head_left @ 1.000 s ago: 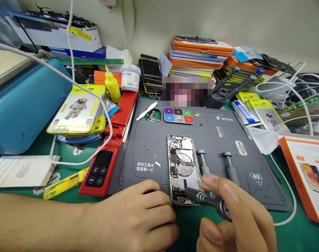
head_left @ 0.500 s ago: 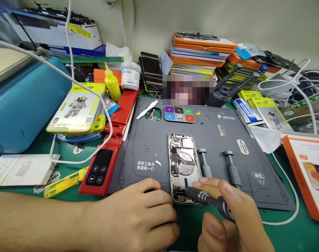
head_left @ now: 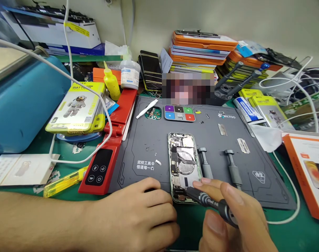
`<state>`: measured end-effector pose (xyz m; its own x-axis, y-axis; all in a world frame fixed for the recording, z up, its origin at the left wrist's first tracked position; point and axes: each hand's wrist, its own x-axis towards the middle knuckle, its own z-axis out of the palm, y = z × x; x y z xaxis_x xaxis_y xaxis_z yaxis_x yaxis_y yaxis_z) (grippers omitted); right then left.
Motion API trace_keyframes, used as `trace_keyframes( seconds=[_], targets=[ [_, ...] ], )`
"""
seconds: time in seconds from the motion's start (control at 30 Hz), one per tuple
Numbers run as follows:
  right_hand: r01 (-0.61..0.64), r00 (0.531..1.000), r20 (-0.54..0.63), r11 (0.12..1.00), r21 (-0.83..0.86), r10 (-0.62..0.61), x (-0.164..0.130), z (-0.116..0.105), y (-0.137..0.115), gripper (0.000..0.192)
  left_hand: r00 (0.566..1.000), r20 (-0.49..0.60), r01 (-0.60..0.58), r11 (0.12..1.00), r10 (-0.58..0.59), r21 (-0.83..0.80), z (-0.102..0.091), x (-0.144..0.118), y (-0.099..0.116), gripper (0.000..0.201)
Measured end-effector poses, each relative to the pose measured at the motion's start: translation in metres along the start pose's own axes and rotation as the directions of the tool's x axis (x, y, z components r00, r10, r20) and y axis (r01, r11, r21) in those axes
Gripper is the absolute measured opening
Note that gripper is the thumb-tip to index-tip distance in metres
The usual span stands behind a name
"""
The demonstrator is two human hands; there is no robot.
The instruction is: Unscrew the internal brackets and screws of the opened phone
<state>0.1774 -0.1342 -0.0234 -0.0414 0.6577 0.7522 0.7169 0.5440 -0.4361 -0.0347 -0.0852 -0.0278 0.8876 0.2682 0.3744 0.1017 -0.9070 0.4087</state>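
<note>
Screwdriver (head_left: pixel 214 204) is clamped in right hand (head_left: pixel 235 217) fingers, tip on opened phone (head_left: pixel 184 164); left hand (head_left: pixel 138 217), fingers curled together, braces alongside. Tip should be kept vertical, pressure light.

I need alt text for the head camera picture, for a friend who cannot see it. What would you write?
A person's right hand holds a dark screwdriver with its tip at the lower end of an opened phone lying on a grey repair mat, while the left hand rests beside the phone's lower left corner. Two more screwdrivers lie right of the phone; boxes and cables crowd the green bench.
</note>
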Motion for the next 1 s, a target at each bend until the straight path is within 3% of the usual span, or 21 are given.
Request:
trace_keyframes(
  seconds=[0.1, 0.2, 0.47, 0.73, 1.0],
  targets=[
    [-0.017, 1.0, -0.026, 0.998, -0.063, 0.015, 0.0, -0.003, -0.003, 0.07, 1.0, 0.007, -0.003, 1.0, 0.002, 0.008, -0.001, 0.0, 0.001, 0.022],
    [-0.053, 0.998, 0.022, 0.997, -0.049, 0.054, 0.001, -0.004, -0.005, 0.062, 1.0, 0.006, -0.006, 1.0, 0.005, 0.02, -0.001, 0.0, 0.001, 0.021],
    [0.001, 1.0, 0.016, 0.997, -0.075, 0.0, 0.005, -0.002, -0.004, 0.049, 1.0, 0.009, -0.019, 1.0, 0.019, -0.012, 0.0, 0.0, 0.0, 0.028],
    [0.097, 0.995, 0.021, 0.99, -0.105, -0.095, 0.01, -0.003, 0.006, 0.053, 1.0, 0.003, -0.019, 1.0, 0.019, -0.014, 0.001, 0.0, 0.0, 0.026],
    [0.027, 0.997, 0.068, 0.998, -0.064, -0.023, 0.007, -0.006, 0.004, 0.057, 1.0, 0.017, -0.011, 1.0, 0.011, -0.014, 0.0, 0.0, 0.0, 0.028]
  ],
)
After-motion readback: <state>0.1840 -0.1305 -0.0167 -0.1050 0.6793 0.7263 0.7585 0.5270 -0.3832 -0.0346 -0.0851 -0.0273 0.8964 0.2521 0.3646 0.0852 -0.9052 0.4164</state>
